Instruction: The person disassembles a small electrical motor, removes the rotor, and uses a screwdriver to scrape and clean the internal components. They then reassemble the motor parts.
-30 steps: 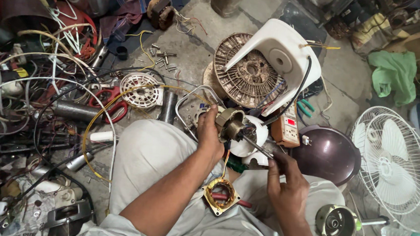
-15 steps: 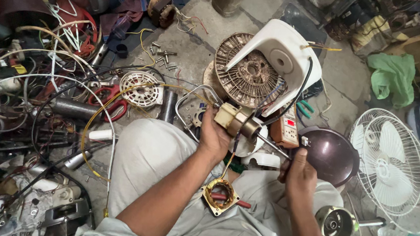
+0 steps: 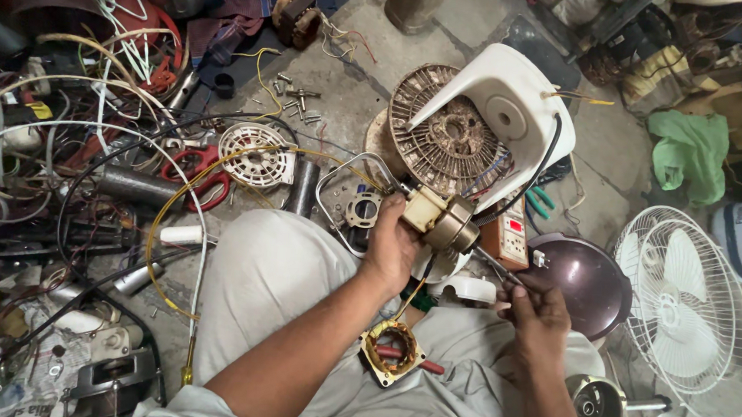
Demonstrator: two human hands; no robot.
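My left hand [image 3: 392, 246] grips a small brass-coloured fan motor [image 3: 441, 220] held above my knees. My right hand [image 3: 536, 309] holds a thin metal tool [image 3: 496, 265] whose tip touches the motor's lower right side. A square stator with copper winding [image 3: 391, 353] lies on my lap, with a red-handled tool across it. Just beyond the motor lies a white fan housing [image 3: 509, 105] with a ribbed round grille plate [image 3: 445, 140].
A tangle of wires, pipes and scrap parts [image 3: 60, 169] fills the floor on the left. A white fan guard [image 3: 687, 300] stands at the right beside a dark purple dome cover [image 3: 584, 280]. A small tester box [image 3: 510, 240], a metal cup [image 3: 596, 411] and a green cloth [image 3: 693, 153] lie around.
My left hand turned the motor and raised it slightly. My right hand shifted right, then drew the thin tool back toward the motor's lower side.
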